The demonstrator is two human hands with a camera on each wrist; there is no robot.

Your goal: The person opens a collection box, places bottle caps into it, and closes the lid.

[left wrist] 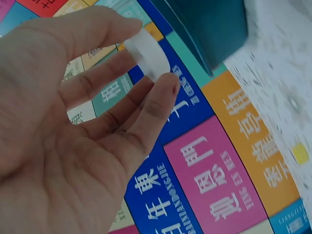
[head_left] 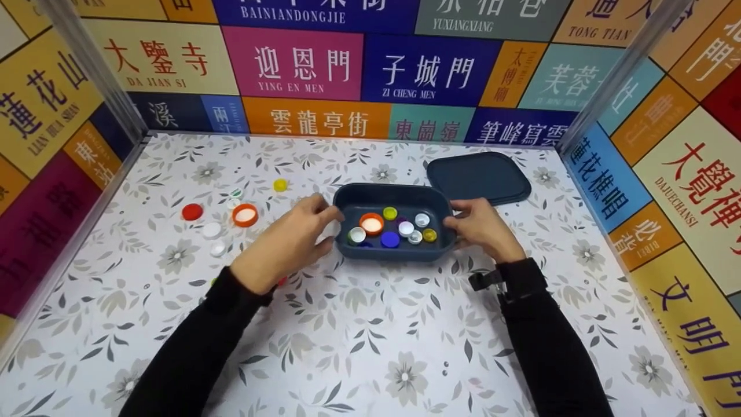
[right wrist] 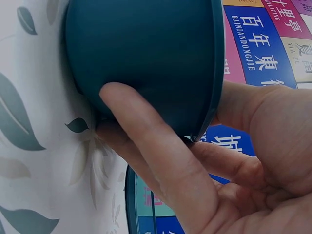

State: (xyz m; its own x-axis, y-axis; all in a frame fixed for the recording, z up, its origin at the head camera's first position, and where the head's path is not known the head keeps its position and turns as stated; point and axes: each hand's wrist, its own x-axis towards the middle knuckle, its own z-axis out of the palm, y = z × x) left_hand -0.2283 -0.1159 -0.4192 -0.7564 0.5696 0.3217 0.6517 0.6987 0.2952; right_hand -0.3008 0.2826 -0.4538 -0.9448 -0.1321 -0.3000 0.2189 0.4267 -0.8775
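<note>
My left hand [head_left: 286, 240] pinches a white bottle cap [left wrist: 148, 54] between thumb and fingertips, just off the left end of a dark blue plastic box [head_left: 399, 253]. At the box's right end, my right hand [head_left: 483, 227] grips the wall, its fingers [right wrist: 151, 131] spread along the outside in the right wrist view. Several caps lie inside the box, among them an orange-rimmed cap [head_left: 371, 223], a blue cap [head_left: 390, 239] and a yellow-green cap [head_left: 390, 214]. Part of the wall behind the right fingers is hidden.
Left of the box lie a red cap [head_left: 192, 212], another orange-rimmed cap [head_left: 245, 215], white caps [head_left: 212, 230] and a yellow cap [head_left: 280, 185] on the floral tabletop [head_left: 370, 336]. A dark lid [head_left: 479, 176] sits behind the box, to the right. Printed panels [head_left: 301, 63] stand around the table.
</note>
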